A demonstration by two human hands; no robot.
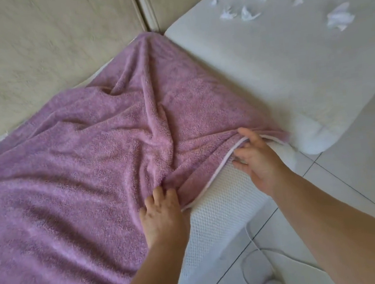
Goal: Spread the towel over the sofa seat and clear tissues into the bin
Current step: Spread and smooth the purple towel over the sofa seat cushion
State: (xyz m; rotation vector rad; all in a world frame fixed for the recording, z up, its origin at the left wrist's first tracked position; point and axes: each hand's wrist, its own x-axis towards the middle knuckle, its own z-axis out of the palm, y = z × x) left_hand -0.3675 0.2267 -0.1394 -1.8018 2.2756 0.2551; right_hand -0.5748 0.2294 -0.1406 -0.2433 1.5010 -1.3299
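A purple towel (83, 155) lies rumpled over the sofa seat (216, 207), reaching from the back corner to the front edge. My left hand (161, 213) pinches a fold of the towel near its white-trimmed front hem. My right hand (256, 156) grips that hem further right, thumb on top and fingers under the edge. Several torn white tissues (339, 17) lie scattered on the neighbouring white seat cushion (278, 63) at the upper right. No bin is in view.
Beige back cushions (38, 47) stand behind the towel, with a seam between them at the corner. Pale floor tiles (353, 179) lie to the right, with a thin white cable (252, 240) on them below the seat's front edge.
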